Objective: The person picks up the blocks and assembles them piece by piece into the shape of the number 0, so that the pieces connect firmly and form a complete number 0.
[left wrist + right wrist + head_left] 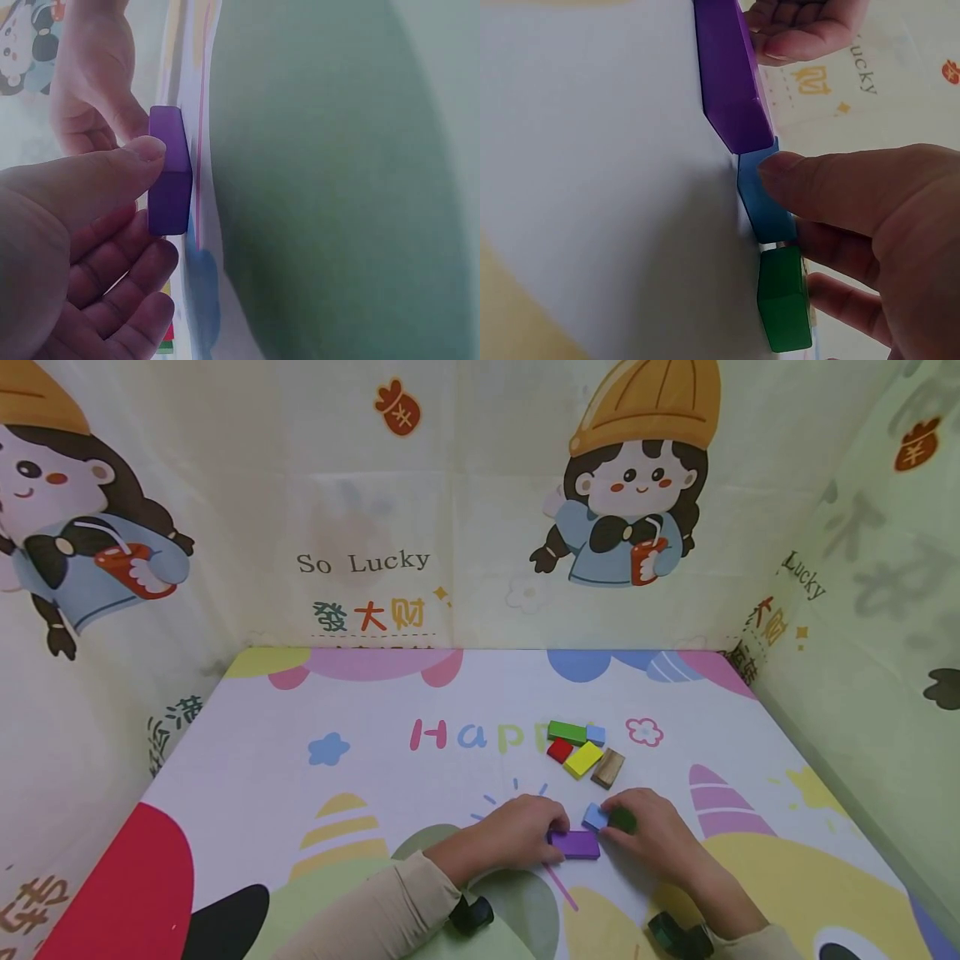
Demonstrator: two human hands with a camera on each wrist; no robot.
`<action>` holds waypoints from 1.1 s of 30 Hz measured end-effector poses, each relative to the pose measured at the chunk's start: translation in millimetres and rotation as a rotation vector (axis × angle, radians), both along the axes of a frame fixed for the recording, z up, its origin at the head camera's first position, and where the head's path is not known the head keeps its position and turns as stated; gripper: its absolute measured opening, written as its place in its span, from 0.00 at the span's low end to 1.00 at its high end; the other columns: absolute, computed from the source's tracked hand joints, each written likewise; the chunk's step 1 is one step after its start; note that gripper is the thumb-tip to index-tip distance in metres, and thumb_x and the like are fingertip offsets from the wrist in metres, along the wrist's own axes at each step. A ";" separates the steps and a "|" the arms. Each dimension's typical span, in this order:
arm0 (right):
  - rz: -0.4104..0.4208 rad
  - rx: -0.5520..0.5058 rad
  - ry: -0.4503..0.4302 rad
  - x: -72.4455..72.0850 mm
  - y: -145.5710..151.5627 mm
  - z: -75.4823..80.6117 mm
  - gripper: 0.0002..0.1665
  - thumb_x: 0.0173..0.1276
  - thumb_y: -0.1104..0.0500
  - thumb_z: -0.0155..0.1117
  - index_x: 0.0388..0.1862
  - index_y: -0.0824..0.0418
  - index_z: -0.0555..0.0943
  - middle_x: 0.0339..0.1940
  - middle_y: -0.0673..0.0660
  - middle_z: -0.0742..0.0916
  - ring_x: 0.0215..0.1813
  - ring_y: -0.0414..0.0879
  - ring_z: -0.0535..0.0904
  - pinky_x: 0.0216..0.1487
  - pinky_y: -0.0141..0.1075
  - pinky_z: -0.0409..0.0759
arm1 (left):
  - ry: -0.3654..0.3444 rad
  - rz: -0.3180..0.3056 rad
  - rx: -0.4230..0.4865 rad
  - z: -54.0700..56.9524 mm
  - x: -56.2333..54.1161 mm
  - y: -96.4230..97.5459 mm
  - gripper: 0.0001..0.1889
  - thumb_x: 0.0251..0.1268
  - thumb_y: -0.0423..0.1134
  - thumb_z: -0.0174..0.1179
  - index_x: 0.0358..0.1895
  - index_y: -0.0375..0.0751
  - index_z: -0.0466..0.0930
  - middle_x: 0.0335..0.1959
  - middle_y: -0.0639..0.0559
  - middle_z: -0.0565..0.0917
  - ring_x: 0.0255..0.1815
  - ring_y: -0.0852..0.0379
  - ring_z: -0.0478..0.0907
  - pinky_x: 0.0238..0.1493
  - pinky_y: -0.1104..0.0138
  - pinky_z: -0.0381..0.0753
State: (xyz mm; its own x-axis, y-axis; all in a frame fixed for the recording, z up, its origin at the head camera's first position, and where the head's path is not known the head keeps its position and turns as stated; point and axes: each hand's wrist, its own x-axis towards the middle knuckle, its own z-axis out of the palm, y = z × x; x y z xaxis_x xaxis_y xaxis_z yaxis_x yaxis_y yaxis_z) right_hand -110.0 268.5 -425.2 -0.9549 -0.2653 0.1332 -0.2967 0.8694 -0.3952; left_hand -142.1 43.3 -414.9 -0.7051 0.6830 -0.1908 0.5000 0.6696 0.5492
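A long purple block (576, 845) lies on the printed mat, its left end pinched between the thumb and fingers of my left hand (516, 833). In the left wrist view, the thumb (147, 148) presses the near face of that purple block (169, 180). My right hand (663, 837) pinches a small blue block (595, 817), thumb in front and fingers partly hidden behind. Close by the purple block's end sits the blue block (763, 199) in the right wrist view. Beside it, under the right fingers, is a dark green block (784, 300), with a small gap between the two.
Beyond the hands lies a loose group of blocks: a green one (567, 732), a light blue one (596, 736), a red one (559, 750), a yellow one (583, 760) and a brown wooden one (608, 769). Printed cloth walls (480, 527) stand behind and at both sides.
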 end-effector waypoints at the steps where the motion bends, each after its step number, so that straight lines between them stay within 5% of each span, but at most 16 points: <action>1: 0.003 0.000 0.002 0.2 0.3 0.2 0.16 0.56 0.62 0.79 0.43 0.61 0.86 0.43 0.54 0.87 0.52 0.57 0.80 0.56 0.54 0.77 | 0.001 -0.001 -0.002 -0.5 0.2 0.5 0.15 0.61 0.43 0.73 0.49 0.48 0.84 0.39 0.64 0.81 0.38 0.66 0.71 0.46 0.73 0.74; 33: 0.025 -0.005 -0.001 2.4 4.9 -2.3 0.15 0.56 0.62 0.79 0.42 0.59 0.86 0.43 0.52 0.87 0.52 0.56 0.80 0.56 0.55 0.77 | -0.021 0.023 0.011 -2.8 1.5 5.7 0.13 0.61 0.43 0.73 0.47 0.49 0.83 0.36 0.64 0.79 0.36 0.66 0.71 0.42 0.74 0.74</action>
State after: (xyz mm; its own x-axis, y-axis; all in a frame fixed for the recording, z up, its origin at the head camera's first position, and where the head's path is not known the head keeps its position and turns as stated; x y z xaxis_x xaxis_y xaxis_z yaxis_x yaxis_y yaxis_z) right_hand -107.7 273.4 -427.5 -0.9480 -0.2888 0.1339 -0.3184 0.8596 -0.3996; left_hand -140.6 49.0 -417.7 -0.7167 0.6686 -0.1984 0.4729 0.6750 0.5664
